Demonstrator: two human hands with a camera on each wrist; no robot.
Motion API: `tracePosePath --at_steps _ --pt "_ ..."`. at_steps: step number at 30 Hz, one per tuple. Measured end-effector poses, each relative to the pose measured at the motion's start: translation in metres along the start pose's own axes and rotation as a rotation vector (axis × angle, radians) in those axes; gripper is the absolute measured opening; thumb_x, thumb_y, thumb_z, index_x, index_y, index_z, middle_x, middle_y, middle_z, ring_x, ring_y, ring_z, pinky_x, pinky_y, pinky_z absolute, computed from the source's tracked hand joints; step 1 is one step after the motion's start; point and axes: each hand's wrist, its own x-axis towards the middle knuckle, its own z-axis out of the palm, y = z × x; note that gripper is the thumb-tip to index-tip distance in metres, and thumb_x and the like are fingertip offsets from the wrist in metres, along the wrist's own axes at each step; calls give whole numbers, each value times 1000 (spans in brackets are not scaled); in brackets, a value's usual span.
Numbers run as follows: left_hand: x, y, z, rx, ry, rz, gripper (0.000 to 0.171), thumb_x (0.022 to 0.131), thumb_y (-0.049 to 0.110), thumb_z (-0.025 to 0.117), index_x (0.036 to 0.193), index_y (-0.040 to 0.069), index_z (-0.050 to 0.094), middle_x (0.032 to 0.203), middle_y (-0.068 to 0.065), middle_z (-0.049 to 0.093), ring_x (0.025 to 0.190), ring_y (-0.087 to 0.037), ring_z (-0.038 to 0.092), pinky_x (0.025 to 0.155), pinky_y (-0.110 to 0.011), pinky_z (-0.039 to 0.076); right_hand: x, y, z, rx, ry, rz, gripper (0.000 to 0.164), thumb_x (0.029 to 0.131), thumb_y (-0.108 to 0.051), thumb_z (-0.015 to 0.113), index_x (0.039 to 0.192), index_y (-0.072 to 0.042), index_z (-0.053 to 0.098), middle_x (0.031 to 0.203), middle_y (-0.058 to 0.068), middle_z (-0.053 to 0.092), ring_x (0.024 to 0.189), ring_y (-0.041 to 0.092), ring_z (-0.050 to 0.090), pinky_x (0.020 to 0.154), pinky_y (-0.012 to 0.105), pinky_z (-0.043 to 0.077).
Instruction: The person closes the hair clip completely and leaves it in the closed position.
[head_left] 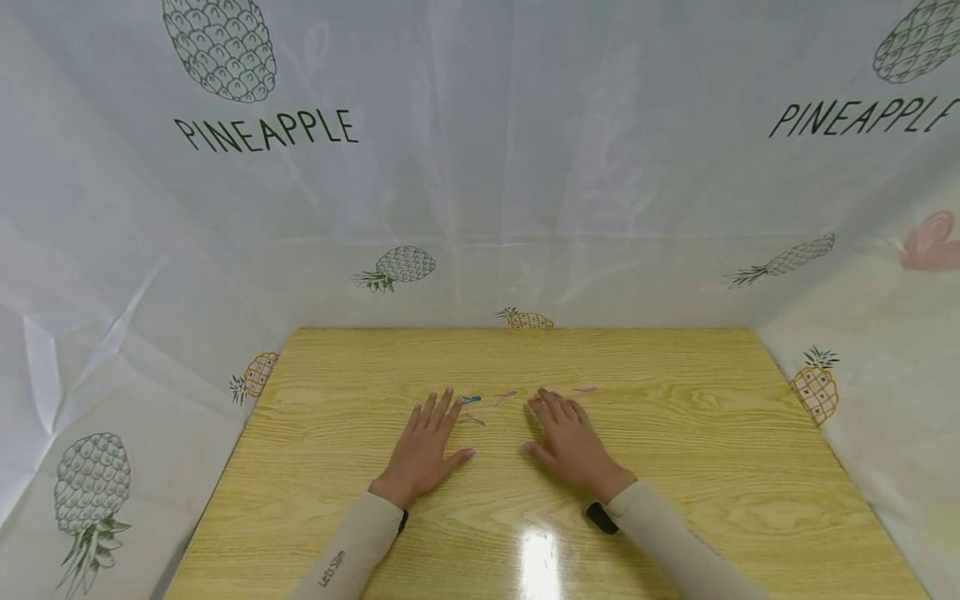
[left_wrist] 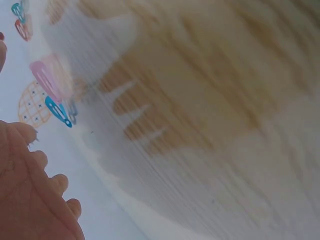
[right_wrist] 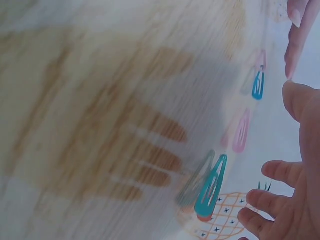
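My left hand (head_left: pixel 423 450) hovers or rests palm down over the wooden table, fingers straight and spread, holding nothing. Likewise my right hand (head_left: pixel 572 442) is flat and empty, a little to the right. Between and around the fingertips lie several snap hair clips: a blue clip (head_left: pixel 470 400) beside the left fingertips, a pinkish clip (head_left: pixel 472 420) just nearer, another pinkish clip (head_left: pixel 506 396) in the middle and one (head_left: pixel 587 390) beyond the right hand. From the right wrist, a teal clip (right_wrist: pixel 211 187), a pink clip (right_wrist: pixel 241 131) and a blue clip (right_wrist: pixel 258 82) show clearly.
The glossy wooden table (head_left: pixel 675 375) mirrors the hands. White sheeting printed with pineapples (head_left: pixel 405 264) stands behind it and along both sides. A dark band or device (head_left: pixel 602 517) sits at the right wrist.
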Motion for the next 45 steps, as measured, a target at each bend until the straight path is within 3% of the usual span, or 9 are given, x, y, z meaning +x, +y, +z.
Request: tracePosePath --at_steps 19,26,35,45 --pt "-1 12 -1 -17 -2 26 82 106 51 59 164 0 33 173 -23 23 157 -48 23 125 -63 22 9 -18 10 5 -23 -17 62 103 -33 71 151 1 51 159 26 44 147 45 42 121 63 31" --pt "1 11 4 46 -29 -2 83 106 53 59 166 4 30 174 -19 20 160 -42 19 127 -59 21 14 -22 13 8 -39 -31 60 103 -34 71 149 0 54 157 27 46 146 45 44 121 61 32" --pt "2 13 2 6 -25 -9 80 107 51 58 165 3 32 173 -22 22 159 -45 21 127 -61 19 22 -28 20 -14 -21 -70 58 104 -34 70 148 -1 55 155 26 50 144 43 47 120 61 34" --pt "6 18 -1 75 -28 -44 69 106 37 65 162 5 41 172 -20 26 156 -43 30 125 -60 25 30 -35 28 -61 19 -95 55 101 -36 74 143 -3 59 148 21 56 137 39 53 115 58 40"
